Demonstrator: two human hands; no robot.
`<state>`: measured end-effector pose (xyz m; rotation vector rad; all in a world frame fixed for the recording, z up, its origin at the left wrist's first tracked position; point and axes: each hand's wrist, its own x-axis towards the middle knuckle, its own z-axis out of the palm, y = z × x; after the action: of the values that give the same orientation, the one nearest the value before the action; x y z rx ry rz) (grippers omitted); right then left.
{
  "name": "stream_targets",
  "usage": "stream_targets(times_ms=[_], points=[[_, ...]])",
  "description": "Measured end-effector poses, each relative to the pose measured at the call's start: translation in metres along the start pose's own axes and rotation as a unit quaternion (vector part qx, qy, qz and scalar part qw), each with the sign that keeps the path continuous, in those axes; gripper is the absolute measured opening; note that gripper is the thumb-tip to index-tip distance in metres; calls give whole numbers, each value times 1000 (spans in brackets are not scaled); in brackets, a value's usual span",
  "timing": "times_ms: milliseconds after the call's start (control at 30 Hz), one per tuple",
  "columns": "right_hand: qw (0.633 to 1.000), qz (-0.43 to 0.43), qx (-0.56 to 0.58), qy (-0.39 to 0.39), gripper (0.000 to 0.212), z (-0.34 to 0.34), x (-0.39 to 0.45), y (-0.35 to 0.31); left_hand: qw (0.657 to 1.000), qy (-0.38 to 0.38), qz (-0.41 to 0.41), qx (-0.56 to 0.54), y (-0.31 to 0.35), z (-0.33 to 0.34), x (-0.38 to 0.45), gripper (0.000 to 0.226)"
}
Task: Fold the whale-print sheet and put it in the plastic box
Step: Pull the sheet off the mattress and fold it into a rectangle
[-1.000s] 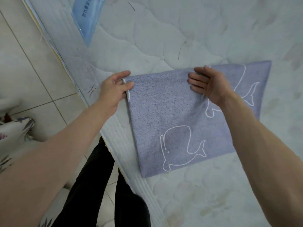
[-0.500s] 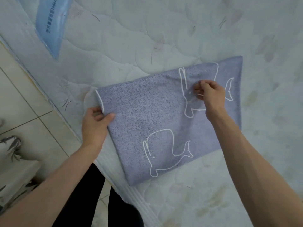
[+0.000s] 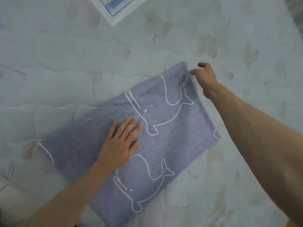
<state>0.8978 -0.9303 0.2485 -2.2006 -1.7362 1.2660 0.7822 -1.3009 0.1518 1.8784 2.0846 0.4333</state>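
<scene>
Two bare hands work over one folded whale-print sheet [image 3: 164, 145], which lies flat on a pale quilted mattress [image 3: 65, 71], set at a slant w/ its long axis running from lower left to upper right. The sheet is blue-grey w/ white outline whales; two whole whales show, plus a bit of a third at the right edge. A white piped hem shows along the left short edge.

Left hand [image 3: 121, 143]: palm down on the sheet approx. mid-cloth, just left of centre, fingers straight and close together, pressing the fabric flat. It grasps nothing. The forearm comes in from the bottom left corner.

Right hand [image 3: 203, 76]: at the far right corner of the sheet, just beside the upper edge. Its fingers are curled, thumb and fingertips close by the cloth edge; the frame is blurred there, so can't tell whether it pinches the corner or only touches it. The forearm crosses the right side of the frame, off the sheet.

At top centre, partly cut off, lies a white label [image 3: 114, 9] w/ blue print on the mattress, well apart from the sheet. The mattress shows faint brownish marks.
</scene>
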Motion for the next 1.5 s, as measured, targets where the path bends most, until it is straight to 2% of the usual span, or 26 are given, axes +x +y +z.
stream_targets(times_ms=[67,133,300,467,633,800,900,967,1067,1167,1233,1267,1367,1467,1500], points=[[998,-3,0,-58,56,-3,16,-5,999,-29,20,37,-26,22,-6,61],[993,-16,-33,-111,50,-5,30,-9,998,-24,16,48,-37,39,-11,66],[987,-36,-47,-148,28,-5,49,-8,998,-23,18,51,-37,44,-9,67],[981,-45,-95,-164,52,-3,60,3,999,-27,13,40,-37,41,-7,68],[975,-39,-100,-197,20,-13,58,5,998,-37,3,43,-38,42,-7,68],[945,-59,-192,-257,30,-27,35,36,997,-50,0,51,-39,43,-8,67],[925,-65,-248,-280,22,-31,22,60,997,-54,-2,58,-41,45,-10,67],[927,-83,-267,-249,25,-35,14,69,997,-49,-2,56,-40,44,-8,67],[912,-161,-322,-195,27,-36,-16,93,998,-42,-7,47,-33,35,-6,66],[886,-277,-364,-75,25,-30,-55,139,997,-39,-54,24,-15,16,7,62],[863,-293,-412,5,41,-26,-73,171,996,-38,-75,26,3,-3,29,61],[861,-280,-422,35,45,-23,-79,185,998,-40,-47,28,13,-13,46,60],[872,-196,-431,122,36,-19,-89,217,988,-67,139,8,51,-34,122,57],[879,-94,-425,195,16,-25,-94,240,947,-75,308,58,100,-28,205,65],[884,-61,-414,210,11,-28,-96,247,927,-98,350,92,117,-22,227,72]])
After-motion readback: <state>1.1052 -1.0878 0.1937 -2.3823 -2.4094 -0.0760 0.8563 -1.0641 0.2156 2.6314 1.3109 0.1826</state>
